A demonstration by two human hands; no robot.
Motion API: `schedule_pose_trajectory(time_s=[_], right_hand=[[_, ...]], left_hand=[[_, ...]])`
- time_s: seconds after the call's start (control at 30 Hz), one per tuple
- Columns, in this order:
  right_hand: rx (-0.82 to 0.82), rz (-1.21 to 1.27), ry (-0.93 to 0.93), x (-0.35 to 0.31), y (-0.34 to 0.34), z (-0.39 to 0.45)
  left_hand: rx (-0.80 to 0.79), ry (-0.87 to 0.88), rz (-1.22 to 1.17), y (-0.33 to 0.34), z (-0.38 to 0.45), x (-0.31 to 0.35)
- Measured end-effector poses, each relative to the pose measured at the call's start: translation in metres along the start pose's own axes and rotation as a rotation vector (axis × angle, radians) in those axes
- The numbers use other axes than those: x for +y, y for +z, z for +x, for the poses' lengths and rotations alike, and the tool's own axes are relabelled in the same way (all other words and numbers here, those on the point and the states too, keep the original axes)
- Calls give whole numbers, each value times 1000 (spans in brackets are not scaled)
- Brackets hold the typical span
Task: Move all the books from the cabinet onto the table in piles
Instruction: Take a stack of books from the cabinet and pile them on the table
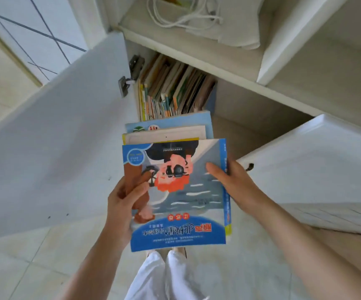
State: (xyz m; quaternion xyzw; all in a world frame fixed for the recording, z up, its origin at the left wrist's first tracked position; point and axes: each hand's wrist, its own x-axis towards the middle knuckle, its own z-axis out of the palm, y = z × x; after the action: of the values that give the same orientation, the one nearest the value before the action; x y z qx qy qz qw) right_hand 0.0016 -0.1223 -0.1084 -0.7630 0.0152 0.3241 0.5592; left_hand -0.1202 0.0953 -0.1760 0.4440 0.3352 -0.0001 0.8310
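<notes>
top book point(181, 191) under the thumbs is bright blue-bordered – orange-haired cartoon face on grey water with white wavy lines, brown patch by the left fingers; beyond the fingertips a cream and yellow book point(164, 135), then a pale blue one point(175, 121) – cabinet point(218, 68) off-white

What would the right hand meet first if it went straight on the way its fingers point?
The right hand already grips the held books, its thumb pointing left across the top cover. Going on, it would probably meet the left hand at the opposite edge; depth is unclear.
</notes>
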Motion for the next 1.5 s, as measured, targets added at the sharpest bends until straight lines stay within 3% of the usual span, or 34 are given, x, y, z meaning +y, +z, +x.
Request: schedule_pose_trajectory(time_s=[0.1, 0.3, 0.5, 0.63, 1.07, 1.5], right_hand=[[24, 11, -42, -19, 14, -34], [-134, -74, 0, -34, 30, -82], [-281, -172, -117, -40, 40, -106], [-440, -224, -189, -45, 48, -113], [-930, -460, -228, -32, 132, -182], [-1365, -674, -275, 51, 254, -388]], left_hand=[[78, -54, -31, 6, -47, 18], [346, -71, -10, 9, -131, 33], [458, 97, -35, 15, -199, 30], [625, 199, -73, 22, -238, 14], [1178, 319, -180, 19, -372, -63], [1632, 375, -465, -18, -573, -191]])
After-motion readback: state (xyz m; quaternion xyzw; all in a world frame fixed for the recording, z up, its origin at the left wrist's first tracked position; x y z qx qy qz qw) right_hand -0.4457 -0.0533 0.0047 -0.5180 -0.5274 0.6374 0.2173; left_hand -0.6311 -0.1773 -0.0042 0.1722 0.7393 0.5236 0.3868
